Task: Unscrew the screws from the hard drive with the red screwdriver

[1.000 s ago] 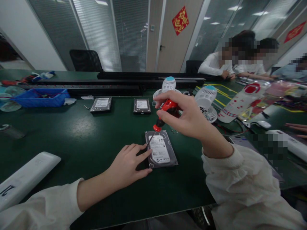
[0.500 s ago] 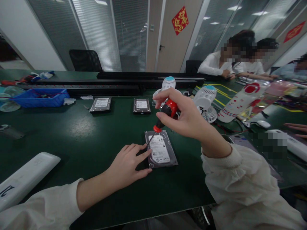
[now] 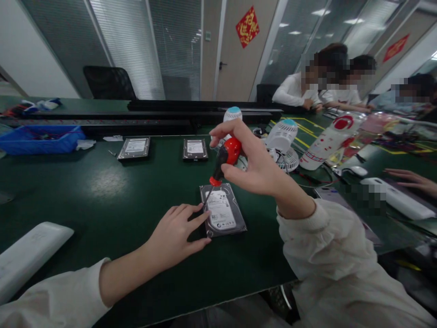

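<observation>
A hard drive (image 3: 223,210) lies flat on the green table (image 3: 102,191) in front of me. My left hand (image 3: 177,234) rests on the table with fingers stretched out, its fingertips pressing the drive's left edge. My right hand (image 3: 254,161) is closed round the red and black handle of a screwdriver (image 3: 223,159), held tilted above the drive. The thin shaft slants down to the drive's left edge, close to my left index finger.
Two more hard drives (image 3: 134,147) (image 3: 195,149) lie further back. Small white fans (image 3: 283,141) and a white-and-red bottle (image 3: 324,141) stand to the right. A blue tray (image 3: 39,139) is at far left, a white device (image 3: 27,255) near left. Other people sit at the right.
My right hand has turned the screwdriver handle a little between its fingers. The view has shifted slightly left. My left hand has stayed on the drive's edge.
</observation>
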### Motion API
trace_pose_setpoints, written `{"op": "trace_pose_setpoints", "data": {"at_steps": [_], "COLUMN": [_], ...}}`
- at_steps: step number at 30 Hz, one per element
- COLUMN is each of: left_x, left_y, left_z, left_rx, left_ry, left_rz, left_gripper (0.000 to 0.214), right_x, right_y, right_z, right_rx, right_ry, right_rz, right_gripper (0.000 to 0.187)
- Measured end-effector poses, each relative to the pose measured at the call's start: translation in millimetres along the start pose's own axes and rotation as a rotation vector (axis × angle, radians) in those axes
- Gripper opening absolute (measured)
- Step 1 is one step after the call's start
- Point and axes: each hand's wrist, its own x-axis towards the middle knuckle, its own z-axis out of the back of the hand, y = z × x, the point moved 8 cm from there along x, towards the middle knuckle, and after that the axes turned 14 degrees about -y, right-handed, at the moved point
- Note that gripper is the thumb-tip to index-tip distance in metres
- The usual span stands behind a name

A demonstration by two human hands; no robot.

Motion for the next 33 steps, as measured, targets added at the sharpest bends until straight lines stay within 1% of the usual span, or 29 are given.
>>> {"op": "trace_pose_setpoints", "data": {"at_steps": [4, 8, 10, 14, 17, 21, 25, 28, 30, 31, 33], "left_x": [1, 0, -1, -2, -1, 0, 0, -1, -1, -1, 0], "left_y": [0, 1, 2, 4, 4, 2, 2, 2, 2, 3, 3], "left_z": [0.1, 0.3, -0.1, -2.1, -2.4, -0.5, 0.0, -1.4, -2.3, -2.6, -3.2], "left_rx": [0.012, 0.011, 0.001, -0.015, -0.019, -0.021, -0.020, -0.021, -0.030, -0.033, -0.031], "left_ry": [0.002, 0.000, -0.010, -0.016, -0.007, -0.005, -0.013, -0.009, -0.004, 0.001, 0.014], "left_rz": [-0.003, -0.002, 0.005, 0.020, 0.025, 0.007, 0.003, 0.012, 0.019, 0.023, 0.031], "left_gripper": [0.055, 0.055, 0.055, 0.054, 0.055, 0.055, 0.054, 0.054, 0.055, 0.056, 0.058], "right_x": [0, 0, 0, -1, -1, 0, 1, 5, 10, 13, 17], "right_y": [-3, -6, -6, -2, -3, -3, 0, 4, 5, 6, 7], "right_z": [-2, -1, -1, -4, -4, -1, -1, 2, 3, 3, -2], "right_rx": [-0.026, -0.024, 0.002, 0.027, 0.008, -0.023, -0.043, -0.052, -0.079, -0.098, -0.140], "right_ry": [0.000, -0.044, -0.040, 0.011, 0.004, -0.024, -0.011, -0.050, -0.074, -0.061, 0.026], "right_rz": [-0.022, -0.040, -0.047, -0.035, -0.049, -0.050, -0.008, 0.036, 0.047, 0.051, 0.068], "right_gripper": [0.026, 0.018, 0.021, 0.028, 0.036, 0.026, 0.034, 0.023, 0.019, 0.017, 0.013]}}
